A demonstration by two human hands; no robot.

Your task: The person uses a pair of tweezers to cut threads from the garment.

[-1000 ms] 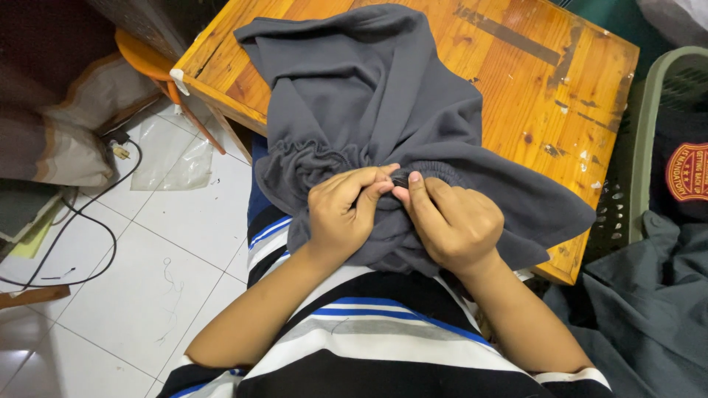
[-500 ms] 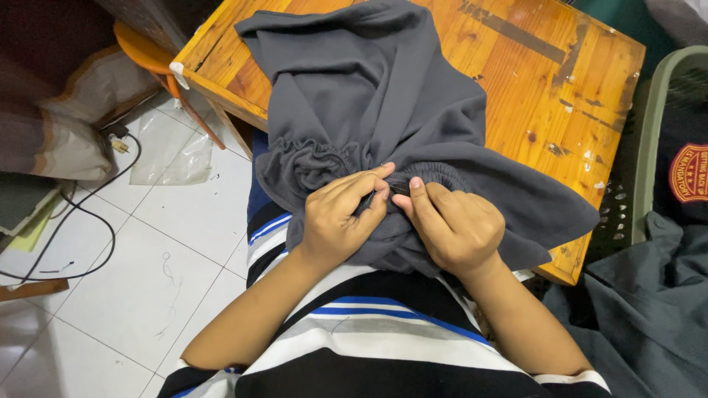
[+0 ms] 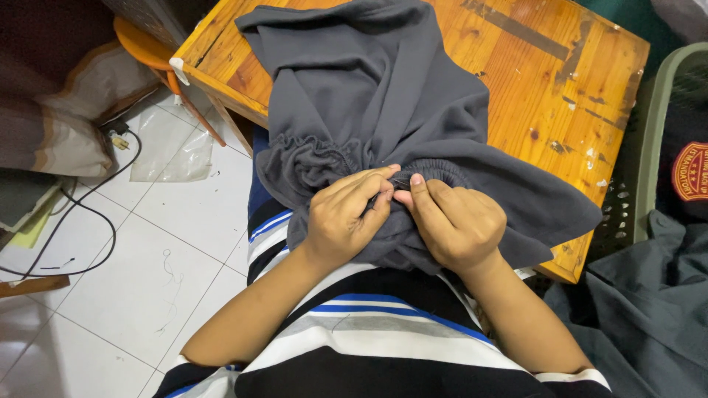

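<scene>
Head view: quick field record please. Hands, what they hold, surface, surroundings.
left hand: fingers pinch the gathered elastic hem of the dark grey garment
right hand: fingers pinch the same hem, thumb tip touching the left hand
garment: draped over the wooden table, hanging off its near edge onto the lap
right of table: green plastic basket
floor, left: black cable, clear plastic bag

a home, likely a spare room used for sewing or laundry: a worn wooden table (image 3: 560, 81) on a white tiled floor (image 3: 110, 295), loose cables (image 3: 81, 214), a green laundry basket (image 3: 649, 147) and heaped dark clothes (image 3: 649, 309).
</scene>
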